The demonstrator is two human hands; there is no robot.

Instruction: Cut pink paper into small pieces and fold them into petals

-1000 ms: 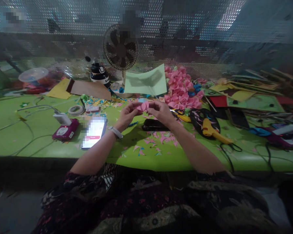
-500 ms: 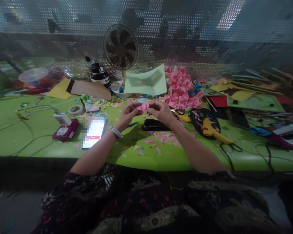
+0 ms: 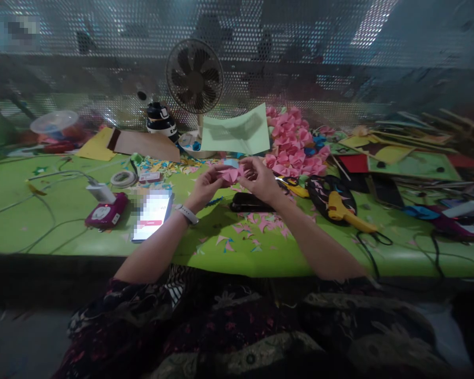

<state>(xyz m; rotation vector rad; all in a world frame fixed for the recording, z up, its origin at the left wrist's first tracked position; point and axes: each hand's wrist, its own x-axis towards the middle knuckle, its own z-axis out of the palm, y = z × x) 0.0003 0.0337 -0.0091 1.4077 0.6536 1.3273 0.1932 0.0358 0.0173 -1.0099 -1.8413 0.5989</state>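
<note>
Nearest, on the near side of the black stapler [image 3: 253, 202], lie loose pink paper scraps [image 3: 264, 223], too many and too overlapped to count, with a few blue slivers among them. There is one stapler. To its left sit one lit phone [image 3: 152, 216] and, farther left, one purple block [image 3: 107, 211] with one white plug [image 3: 101, 192] at it. To its right lies one yellow glue gun [image 3: 339, 209], its front part over one dark oval item [image 3: 318, 187]; well to the right is a second purple object [image 3: 464, 223].

Two hands meet above and just beyond the stapler, holding one pink paper piece [image 3: 229, 175] between them. The left hand [image 3: 207, 185], with one white watch [image 3: 187, 214] at the wrist, has thumb and fingers pinched on the piece's left side; the right hand [image 3: 263, 181] has its fingertips gathered at the right side, thumb against the paper.

Beyond the stapler on the left are one white tape roll [image 3: 123, 179] and one small box [image 3: 149, 177]; on the right, one dark phone [image 3: 385, 191]. Farther beyond it stands one bent pale green sheet [image 3: 237, 136], and right of that a heap of pink folded pieces [image 3: 294, 142], dozens, not exactly countable. Farthest beyond the stapler, to its left, are one black bottle [image 3: 158, 120] and one fan [image 3: 195, 78].
</note>
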